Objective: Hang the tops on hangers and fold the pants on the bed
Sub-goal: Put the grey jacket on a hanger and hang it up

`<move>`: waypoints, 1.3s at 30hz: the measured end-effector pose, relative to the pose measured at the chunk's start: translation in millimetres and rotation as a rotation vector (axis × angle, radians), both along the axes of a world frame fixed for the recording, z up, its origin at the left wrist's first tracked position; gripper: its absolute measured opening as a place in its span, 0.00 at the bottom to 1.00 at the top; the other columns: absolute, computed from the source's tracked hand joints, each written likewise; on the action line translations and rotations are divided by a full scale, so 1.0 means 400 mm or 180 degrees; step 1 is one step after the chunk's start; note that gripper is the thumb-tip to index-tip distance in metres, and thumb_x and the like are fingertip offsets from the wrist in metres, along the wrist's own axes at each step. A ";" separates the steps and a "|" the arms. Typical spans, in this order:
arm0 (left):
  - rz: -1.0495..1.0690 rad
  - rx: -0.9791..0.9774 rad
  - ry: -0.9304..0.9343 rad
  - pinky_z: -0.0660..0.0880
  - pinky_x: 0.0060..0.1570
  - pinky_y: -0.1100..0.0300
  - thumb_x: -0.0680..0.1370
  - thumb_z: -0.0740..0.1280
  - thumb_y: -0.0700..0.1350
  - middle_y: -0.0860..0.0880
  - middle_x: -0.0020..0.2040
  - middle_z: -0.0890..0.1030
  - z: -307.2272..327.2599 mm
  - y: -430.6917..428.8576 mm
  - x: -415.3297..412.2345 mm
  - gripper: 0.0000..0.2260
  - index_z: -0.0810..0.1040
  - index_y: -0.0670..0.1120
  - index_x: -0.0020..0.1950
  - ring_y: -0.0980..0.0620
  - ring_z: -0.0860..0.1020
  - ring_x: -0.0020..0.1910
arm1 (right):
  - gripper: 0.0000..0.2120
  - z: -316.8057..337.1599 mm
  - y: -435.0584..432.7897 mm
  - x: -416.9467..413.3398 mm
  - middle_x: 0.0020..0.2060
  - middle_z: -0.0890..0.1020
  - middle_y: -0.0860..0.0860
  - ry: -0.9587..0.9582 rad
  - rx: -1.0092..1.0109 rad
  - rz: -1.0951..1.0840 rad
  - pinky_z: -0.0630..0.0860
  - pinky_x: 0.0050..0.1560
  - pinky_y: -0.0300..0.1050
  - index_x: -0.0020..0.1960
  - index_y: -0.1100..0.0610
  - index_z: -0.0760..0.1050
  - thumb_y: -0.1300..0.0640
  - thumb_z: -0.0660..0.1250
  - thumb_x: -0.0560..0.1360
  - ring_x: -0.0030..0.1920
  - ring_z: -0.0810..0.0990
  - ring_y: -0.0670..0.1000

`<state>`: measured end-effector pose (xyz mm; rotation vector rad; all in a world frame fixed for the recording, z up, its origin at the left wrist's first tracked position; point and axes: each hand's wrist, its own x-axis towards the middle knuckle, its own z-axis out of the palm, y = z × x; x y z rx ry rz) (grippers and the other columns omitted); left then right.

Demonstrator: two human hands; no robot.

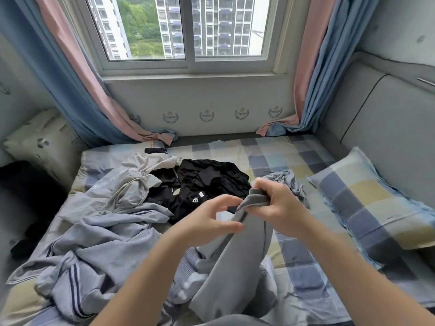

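1. Gripping a grey garment [237, 267] at its top end, the right hand [280, 205] has its fingers curled round the bunched cloth, clamped tight on it.
2. Just left of it, the left hand [209, 222] pinches the same garment's dark-edged border with its lower fingertips, while its upper fingers are spread loosely apart.
3. The grey garment is held up above the near middle of the bed [294, 161] and hangs down toward the near edge, where its lower part lies over other cloth. I cannot tell whether it is a top or pants.
4. Beyond the hands, a black garment [202, 184] with small white marks lies crumpled at the middle of the checked sheet.
5. Touching its left side is a pale grey garment [138, 182], and nearer on the left a light blue garment with dark stripes [94, 243] lies spread in folds.
6. A small blue-grey crumpled piece [289, 182] lies just behind the right hand.
7. A checked pillow [372, 198] sits on the right against a grey padded headboard [388, 118].
8. At the far side a window [188, 31] is framed by pink and blue curtains [77, 95].
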<state>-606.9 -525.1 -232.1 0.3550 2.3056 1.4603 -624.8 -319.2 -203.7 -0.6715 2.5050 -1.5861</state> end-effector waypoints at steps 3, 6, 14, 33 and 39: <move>0.0315 0.0261 0.0391 0.75 0.48 0.57 0.76 0.69 0.46 0.58 0.42 0.82 -0.017 0.022 -0.005 0.03 0.80 0.49 0.49 0.59 0.79 0.43 | 0.18 0.014 -0.005 0.002 0.29 0.67 0.42 -0.0023 -0.0001 0.0076 0.61 0.32 0.37 0.37 0.57 0.65 0.70 0.73 0.71 0.31 0.63 0.43; 0.0602 0.0371 0.0659 0.72 0.39 0.52 0.77 0.64 0.47 0.52 0.37 0.78 -0.022 0.025 -0.004 0.02 0.76 0.50 0.45 0.55 0.74 0.37 | 0.16 0.026 0.000 0.007 0.30 0.67 0.46 -0.0157 -0.0025 0.0188 0.61 0.32 0.40 0.37 0.55 0.66 0.62 0.75 0.69 0.31 0.64 0.46; 0.1235 0.1043 0.1223 0.58 0.28 0.61 0.80 0.63 0.44 0.52 0.29 0.64 0.020 0.023 0.004 0.06 0.70 0.49 0.43 0.53 0.58 0.28 | 0.13 -0.036 0.035 -0.018 0.29 0.68 0.46 -0.0576 0.1006 0.0377 0.68 0.34 0.44 0.38 0.58 0.68 0.58 0.73 0.72 0.30 0.69 0.46; 0.2882 0.0796 0.1140 0.68 0.33 0.72 0.81 0.64 0.37 0.48 0.41 0.76 0.018 -0.092 -0.065 0.04 0.74 0.44 0.48 0.60 0.71 0.31 | 0.14 -0.239 0.131 -0.029 0.27 0.72 0.45 -0.1666 0.1401 -0.0460 0.64 0.36 0.45 0.34 0.56 0.72 0.51 0.71 0.73 0.31 0.68 0.47; 0.2089 0.0400 0.0511 0.76 0.48 0.66 0.78 0.71 0.39 0.51 0.49 0.81 -0.063 -0.041 -0.066 0.05 0.78 0.45 0.52 0.54 0.81 0.48 | 0.14 -0.138 0.076 -0.036 0.32 0.71 0.54 -0.1472 0.0629 -0.0608 0.64 0.35 0.44 0.47 0.69 0.75 0.56 0.68 0.79 0.34 0.68 0.50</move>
